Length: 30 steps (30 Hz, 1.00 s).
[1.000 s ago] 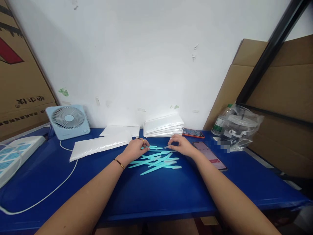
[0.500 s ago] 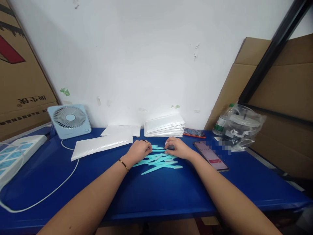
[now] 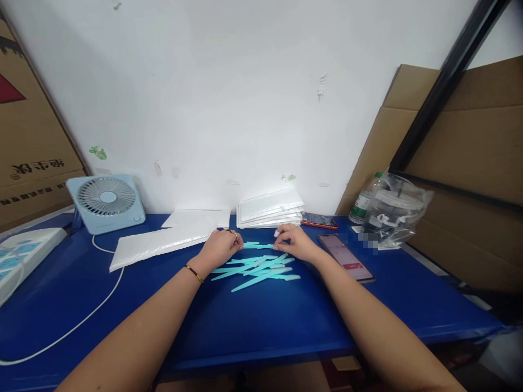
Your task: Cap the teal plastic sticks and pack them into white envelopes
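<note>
Several turquoise eyebrow razors point(image 3: 261, 267) lie crossed over one another in a loose pile on the blue table. Just beyond the pile, a turquoise eyebrow razor point(image 3: 257, 246) stretches between my hands, beside at least one more. My left hand point(image 3: 223, 247) is closed at its left end, fingertips pinched together. At the right end, my right hand point(image 3: 296, 243) pinches with thumb and finger. The fingers partly hide both ends. A bracelet circles my left wrist.
White padded mailers point(image 3: 159, 246) lie left of the hands, and a stack of them point(image 3: 269, 208) stands by the wall. A phone point(image 3: 346, 258), another phone point(image 3: 319, 220), a bottle point(image 3: 362, 204) and a bagged cup point(image 3: 394, 215) sit right. A fan point(image 3: 108, 202) and power strip point(image 3: 26, 258) are left.
Both hands have drawn slightly away from the pile toward the wall, with the eyebrow razor between them. A gap now shows between it and the pile. The view has shifted a little right.
</note>
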### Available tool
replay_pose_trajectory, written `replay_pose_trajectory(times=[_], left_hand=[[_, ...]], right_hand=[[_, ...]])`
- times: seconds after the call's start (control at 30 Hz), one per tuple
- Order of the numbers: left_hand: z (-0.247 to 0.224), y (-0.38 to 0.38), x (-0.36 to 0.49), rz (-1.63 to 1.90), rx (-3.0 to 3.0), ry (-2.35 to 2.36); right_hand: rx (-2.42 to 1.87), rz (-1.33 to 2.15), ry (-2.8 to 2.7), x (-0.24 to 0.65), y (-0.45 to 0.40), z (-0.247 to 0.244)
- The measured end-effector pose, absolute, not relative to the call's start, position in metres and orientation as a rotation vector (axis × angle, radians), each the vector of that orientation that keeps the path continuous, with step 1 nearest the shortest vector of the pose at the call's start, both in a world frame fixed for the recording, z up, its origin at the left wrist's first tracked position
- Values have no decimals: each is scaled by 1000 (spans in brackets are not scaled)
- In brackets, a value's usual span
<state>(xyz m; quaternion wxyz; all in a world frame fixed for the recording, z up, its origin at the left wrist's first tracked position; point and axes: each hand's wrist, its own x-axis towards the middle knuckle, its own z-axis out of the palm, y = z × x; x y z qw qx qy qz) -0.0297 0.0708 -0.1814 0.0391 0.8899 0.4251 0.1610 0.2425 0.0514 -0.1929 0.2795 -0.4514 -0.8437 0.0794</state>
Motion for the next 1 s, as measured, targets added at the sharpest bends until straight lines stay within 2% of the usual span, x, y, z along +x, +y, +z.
replay_pose_trajectory(times=[0.13, 0.4, 0.63, 0.8, 1.0], left_hand=[[-183, 74, -35, 412, 2679, 1408], [-183, 74, -40, 503, 2589, 1417], [-178, 62, -36, 435, 2533, 1180], [-178, 56, -33, 321, 2487, 1041], [-181, 60, -32, 276, 2491, 1052]], right_hand=[[-1287, 236, -2185, 255, 55, -195], [-1059, 849, -1767, 254, 45, -181], [-961, 1064, -1608, 247, 40, -181], [-925, 1002, -1589, 240, 36, -169], [-733, 434, -1568, 203, -14, -74]])
